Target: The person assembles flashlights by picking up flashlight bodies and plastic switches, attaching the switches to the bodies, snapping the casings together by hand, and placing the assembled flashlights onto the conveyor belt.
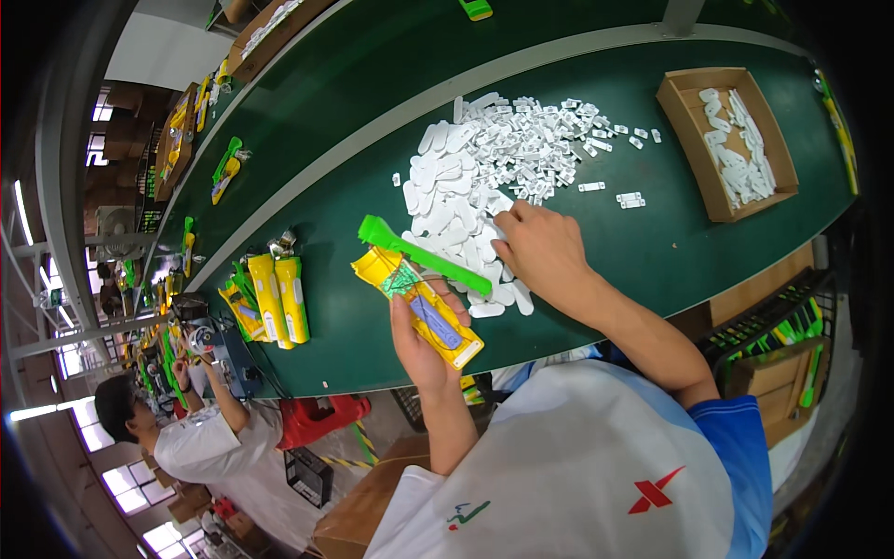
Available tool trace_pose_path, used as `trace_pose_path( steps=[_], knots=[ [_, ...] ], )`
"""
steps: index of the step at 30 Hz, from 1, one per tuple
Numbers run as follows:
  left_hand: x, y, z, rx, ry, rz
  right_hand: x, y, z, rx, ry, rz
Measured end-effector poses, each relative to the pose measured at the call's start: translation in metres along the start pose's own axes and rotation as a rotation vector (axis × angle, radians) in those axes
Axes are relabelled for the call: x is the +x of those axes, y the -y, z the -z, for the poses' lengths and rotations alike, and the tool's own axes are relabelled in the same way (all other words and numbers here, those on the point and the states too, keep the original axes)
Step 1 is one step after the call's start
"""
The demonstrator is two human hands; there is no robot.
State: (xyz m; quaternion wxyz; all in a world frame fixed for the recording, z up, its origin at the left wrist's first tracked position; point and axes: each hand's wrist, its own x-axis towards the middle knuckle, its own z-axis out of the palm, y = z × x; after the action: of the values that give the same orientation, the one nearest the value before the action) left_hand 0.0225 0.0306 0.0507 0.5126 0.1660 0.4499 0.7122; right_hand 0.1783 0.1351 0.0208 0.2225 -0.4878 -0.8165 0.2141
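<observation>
Casing (419, 326): one, yellow, just beside the white-part pile (447, 186), hollow side up, likely so the purple insert (438, 325) can't drop out!
Left hand (421, 356): wrapped round that casing, thumb on one side, fingers opposite.
Green strip (436, 262): one, angled along the casing, toward the pile.
Right hand (548, 250): fingertips bent in at the pile's near edge; pinching or not, can't tell.
White parts: too many to count, heaped probably for easy reach.
Carton tray (785, 166): one, right of the pile.

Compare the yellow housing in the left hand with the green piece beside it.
The yellow housing is broader; the green piece is narrower. The yellow housing's open side bares a purple cylinder; the green piece shows no such contents. Both are elongated.
</observation>
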Motion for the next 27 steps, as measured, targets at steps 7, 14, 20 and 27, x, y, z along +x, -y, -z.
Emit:
trace_pose_path(
  steps=[7, 14, 20, 27],
  knots=[
    [0.016, 0.008, -0.005, -0.060, 0.001, -0.001, 0.013, -0.003, 0.021, 0.268, -0.013, 0.032],
    [0.037, 0.027, -0.012, 0.052, 0.030, -0.041, 0.011, 0.025, 0.077, 0.717, 0.250, 0.119],
    [0.028, 0.030, -0.045, 0.040, 0.005, -0.035, 0.024, 0.037, 0.071, 1.019, 0.302, -0.181],
    [0.032, 0.029, -0.052, 0.041, -0.107, -0.038, 0.015, 0.026, 0.063, 1.178, 0.078, -0.290]
  ],
)
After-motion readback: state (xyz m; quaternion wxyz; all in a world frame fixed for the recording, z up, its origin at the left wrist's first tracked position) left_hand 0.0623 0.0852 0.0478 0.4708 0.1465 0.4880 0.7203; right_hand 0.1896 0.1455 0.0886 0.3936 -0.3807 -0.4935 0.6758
